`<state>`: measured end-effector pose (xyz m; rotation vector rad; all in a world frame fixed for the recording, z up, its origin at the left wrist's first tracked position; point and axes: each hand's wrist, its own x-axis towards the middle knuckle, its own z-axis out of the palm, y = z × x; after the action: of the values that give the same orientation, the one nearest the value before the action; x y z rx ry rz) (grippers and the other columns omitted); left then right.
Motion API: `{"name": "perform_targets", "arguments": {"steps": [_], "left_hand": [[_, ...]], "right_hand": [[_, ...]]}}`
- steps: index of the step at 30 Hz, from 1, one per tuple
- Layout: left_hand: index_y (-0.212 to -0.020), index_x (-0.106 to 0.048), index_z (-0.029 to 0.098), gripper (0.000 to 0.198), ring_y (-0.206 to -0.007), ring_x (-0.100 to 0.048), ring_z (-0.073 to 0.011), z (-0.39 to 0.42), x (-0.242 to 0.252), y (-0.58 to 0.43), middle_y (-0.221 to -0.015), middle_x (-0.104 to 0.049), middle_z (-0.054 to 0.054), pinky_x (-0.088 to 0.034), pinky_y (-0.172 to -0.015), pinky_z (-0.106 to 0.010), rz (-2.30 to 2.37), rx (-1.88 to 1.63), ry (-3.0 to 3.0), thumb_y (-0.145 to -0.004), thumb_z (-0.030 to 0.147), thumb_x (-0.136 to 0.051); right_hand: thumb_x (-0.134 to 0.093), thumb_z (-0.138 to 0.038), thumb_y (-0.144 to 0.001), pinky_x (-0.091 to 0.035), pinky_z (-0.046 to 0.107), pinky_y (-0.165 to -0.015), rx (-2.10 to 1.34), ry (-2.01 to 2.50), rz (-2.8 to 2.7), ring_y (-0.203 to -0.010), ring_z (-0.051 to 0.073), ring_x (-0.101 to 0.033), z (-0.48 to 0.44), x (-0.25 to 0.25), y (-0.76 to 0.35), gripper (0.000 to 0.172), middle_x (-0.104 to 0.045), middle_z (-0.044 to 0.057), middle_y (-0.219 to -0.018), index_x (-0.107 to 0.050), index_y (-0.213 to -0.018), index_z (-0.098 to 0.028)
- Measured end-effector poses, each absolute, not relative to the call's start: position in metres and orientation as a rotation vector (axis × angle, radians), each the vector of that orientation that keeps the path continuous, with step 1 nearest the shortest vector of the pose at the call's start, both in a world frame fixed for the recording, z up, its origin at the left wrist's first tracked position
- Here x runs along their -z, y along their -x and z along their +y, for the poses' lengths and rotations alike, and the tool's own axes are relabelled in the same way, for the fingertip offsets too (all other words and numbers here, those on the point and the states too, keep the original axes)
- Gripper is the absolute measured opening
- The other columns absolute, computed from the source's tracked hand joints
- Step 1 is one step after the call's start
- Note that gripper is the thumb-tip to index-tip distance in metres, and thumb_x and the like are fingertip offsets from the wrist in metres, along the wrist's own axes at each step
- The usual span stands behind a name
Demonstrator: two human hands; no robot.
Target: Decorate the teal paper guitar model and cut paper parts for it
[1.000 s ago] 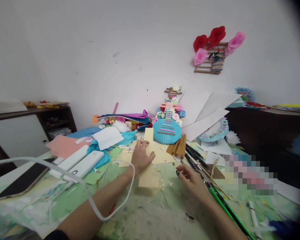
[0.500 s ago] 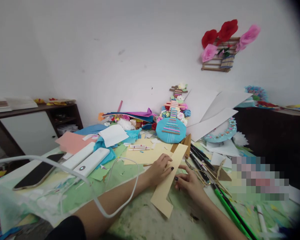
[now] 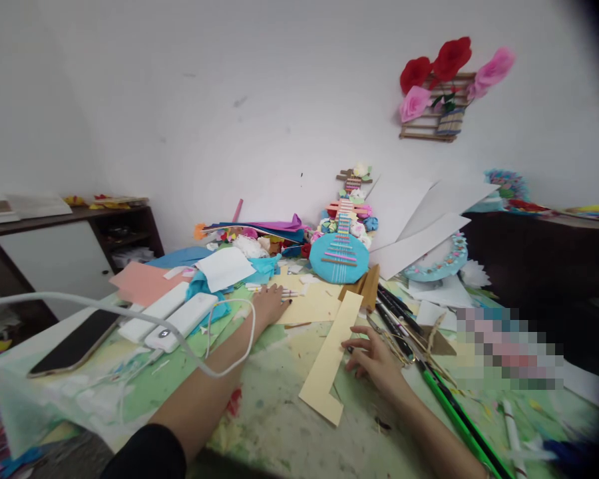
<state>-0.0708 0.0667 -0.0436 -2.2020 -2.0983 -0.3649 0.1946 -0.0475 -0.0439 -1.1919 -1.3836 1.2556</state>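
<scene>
An L-shaped strip of cream card (image 3: 330,362) lies on the table in front of me, its short foot pointing right at the near end. My right hand (image 3: 372,356) is at the card's right edge, fingers apart, the fingertips at or just touching it. Farther off, my left hand (image 3: 270,307) reaches over a row of thin white sticks (image 3: 293,293) with coloured bands, which lie on a cream sheet (image 3: 313,305). Its fingers look stretched out over the sticks, hiding some of them; no grip on one shows.
A white cable (image 3: 180,336) loops over my left forearm. At left lie a phone (image 3: 74,342) and a white power bank (image 3: 182,324). A blue paper lute (image 3: 339,258) leans at the back. Black pens (image 3: 395,326) and a green-edged tool (image 3: 459,416) lie at right.
My left hand has left the card and moved away and to the left, onto the white sticks. My right hand stays beside the card, its fingers still apart.
</scene>
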Motion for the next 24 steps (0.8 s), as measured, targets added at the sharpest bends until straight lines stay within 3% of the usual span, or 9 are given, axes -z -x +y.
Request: {"name": "perform_targets", "arguments": {"steps": [4,9,20,24], "left_hand": [[-0.12,-0.053,0.021,0.043,-0.117,-0.048,-0.0308,0.07,0.041,0.081,-0.121,-0.058,-0.013,-0.039,-0.094,-0.045,-2.105,0.367,2.21,-0.085,0.045,-0.046],[-0.115,-0.056,0.018,0.056,-0.119,-0.047,-0.033,0.074,0.038,0.101,-0.124,-0.056,-0.015,-0.037,-0.095,-0.045,-2.213,0.362,2.137,-0.079,0.06,-0.046],[-0.122,-0.053,0.017,0.075,-0.116,-0.051,-0.0358,0.073,0.033,0.104,-0.125,-0.057,-0.017,-0.04,-0.092,-0.044,-2.236,0.345,2.158,-0.071,0.072,-0.043],[-0.119,-0.054,0.017,0.075,-0.113,-0.053,-0.0362,0.07,0.03,0.101,-0.121,-0.06,-0.018,-0.041,-0.089,-0.042,-2.219,0.333,2.17,-0.07,0.073,-0.042]], "right_hand": [[-0.055,-0.033,-0.064,-0.04,0.023,-0.043,-1.242,1.189,-1.405,-0.054,0.013,-0.062,-0.047,0.045,-0.197,0.046,-0.061,0.004,-0.093,-0.039,-0.105,-0.021],[-0.056,-0.037,-0.064,-0.039,0.023,-0.041,-1.249,1.21,-1.407,-0.053,0.013,-0.061,-0.046,0.043,-0.198,0.047,-0.061,0.004,-0.093,-0.039,-0.105,-0.021],[-0.054,-0.034,-0.068,-0.039,0.022,-0.041,-1.211,1.189,-1.432,-0.052,0.012,-0.06,-0.045,0.046,-0.199,0.042,-0.061,0.003,-0.092,-0.04,-0.105,-0.021],[-0.052,-0.033,-0.069,-0.039,0.021,-0.04,-1.125,1.253,-1.431,-0.054,0.011,-0.061,-0.042,0.051,-0.202,0.036,-0.059,0.005,-0.104,-0.043,-0.103,-0.021]]}}
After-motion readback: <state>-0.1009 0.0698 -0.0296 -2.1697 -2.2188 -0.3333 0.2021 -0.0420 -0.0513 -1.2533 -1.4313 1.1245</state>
